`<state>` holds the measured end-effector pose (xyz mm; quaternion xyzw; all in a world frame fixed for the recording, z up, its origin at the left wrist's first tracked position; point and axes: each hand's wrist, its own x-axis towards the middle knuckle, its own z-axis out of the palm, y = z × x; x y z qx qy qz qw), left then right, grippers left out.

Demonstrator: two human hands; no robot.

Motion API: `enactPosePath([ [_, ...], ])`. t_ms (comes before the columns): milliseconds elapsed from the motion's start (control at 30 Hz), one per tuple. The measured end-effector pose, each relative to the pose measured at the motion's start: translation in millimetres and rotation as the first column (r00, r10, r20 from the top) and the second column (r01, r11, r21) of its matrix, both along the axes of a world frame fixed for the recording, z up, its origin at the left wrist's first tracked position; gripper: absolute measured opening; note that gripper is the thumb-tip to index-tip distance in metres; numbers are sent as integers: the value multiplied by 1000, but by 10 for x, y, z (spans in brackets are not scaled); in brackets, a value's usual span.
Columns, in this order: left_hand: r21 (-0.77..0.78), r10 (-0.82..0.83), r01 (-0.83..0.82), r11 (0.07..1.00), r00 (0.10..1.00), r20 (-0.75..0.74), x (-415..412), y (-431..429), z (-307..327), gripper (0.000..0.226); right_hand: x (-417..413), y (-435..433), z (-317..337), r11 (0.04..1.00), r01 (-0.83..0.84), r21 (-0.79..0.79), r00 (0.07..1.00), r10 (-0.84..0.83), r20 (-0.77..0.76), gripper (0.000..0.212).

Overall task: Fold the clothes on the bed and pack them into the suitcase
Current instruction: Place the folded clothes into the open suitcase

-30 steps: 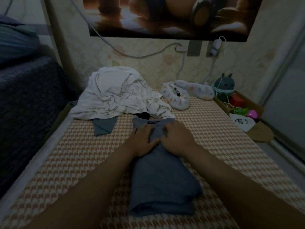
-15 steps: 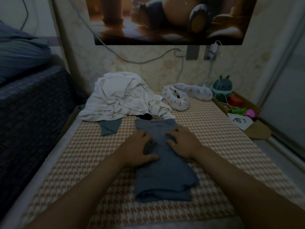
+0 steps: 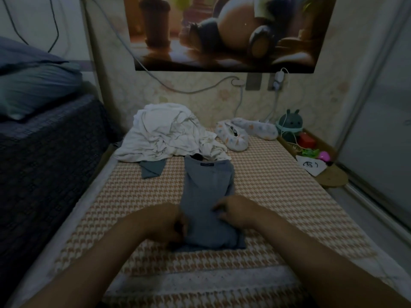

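Far left of the left fingers, a blue pillow [image 3: 33, 85] lies on a dark blanket [image 3: 44, 163]. The left hand [image 3: 162, 221] is at the near left edge of the grey shirt [image 3: 209, 187], its fingers [image 3: 178, 227] curled round that edge and gripping it. Beyond them are a heap of white clothes [image 3: 164, 132] and a small teal garment [image 3: 152, 168] poking out from under it. The grey shirt lies folded lengthwise on the checked bed cover [image 3: 278, 196], between the two hands, collar at the far end. The right hand [image 3: 238, 211] is on the shirt's right side, its fingers [image 3: 220, 215] bent and pinching the fabric. Well beyond them sit patterned slippers [image 3: 235, 138] and a green toy [image 3: 289, 125].
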<state>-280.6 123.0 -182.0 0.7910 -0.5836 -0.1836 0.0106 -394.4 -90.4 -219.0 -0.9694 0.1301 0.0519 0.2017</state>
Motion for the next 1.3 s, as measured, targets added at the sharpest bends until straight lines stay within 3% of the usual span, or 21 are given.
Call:
enactPosePath([
  [67,88,50,-43,995,995,-81,-69,-26,-31,21,20,80,27,985,6,-171,999,-13,-41,32],
  [133,-81,142,-159,984,971,-190,-16,-114,-43,34,95,106,60,950,85,-300,993,-56,105,26],
  [200,-342,171,-191,920,981,-87,144,-278,-134,33,185,82,-3,916,166,-365,958,-62,280,29],
  [300,-559,155,-87,825,985,75,346,-559,-345,18,313,-18,-205,927,159,-340,969,-81,232,55],
  [367,-534,134,-46,844,983,128,490,-733,-501,27,404,-141,-293,957,111,-267,985,-70,158,66],
  [500,-351,188,-132,927,973,131,732,-967,-737,55,558,-452,-357,985,98,-139,995,-100,-13,73],
  [600,-206,294,-281,937,955,34,948,-1037,-881,77,706,-671,-396,985,94,-146,992,-105,-71,73],
  [667,-131,333,-323,937,941,62,1074,-1026,-919,85,827,-794,-441,982,89,-168,993,-100,-63,70],
  [767,-167,351,-322,932,919,183,1166,-1054,-861,74,963,-915,-531,968,153,-197,988,-145,52,68],
  [867,-267,388,-316,910,875,288,1172,-1181,-835,66,1038,-932,-585,857,418,-300,869,-282,406,67],
  [1000,-345,468,-370,863,842,267,1195,-1275,-920,74,1146,-979,-565,952,247,-181,871,-137,472,31],
  [1067,-523,410,-197,829,851,329,1179,-1264,-895,59,1157,-990,-559,950,245,-196,837,-104,538,27],
  [1133,-633,268,-9,774,910,315,1143,-1276,-876,35,1153,-1006,-595,900,301,-316,822,-76,565,25],
  [1167,-616,201,-5,787,947,249,1093,-1271,-850,35,1158,-1012,-599,868,327,-374,829,-74,554,26],
  [1233,-507,168,-100,856,982,90,950,-1240,-835,59,1174,-954,-512,836,310,-452,839,-17,543,27],
  [1300,-326,194,-152,933,976,98,864,-1194,-879,77,1148,-823,-390,888,177,-425,836,92,541,9],
])
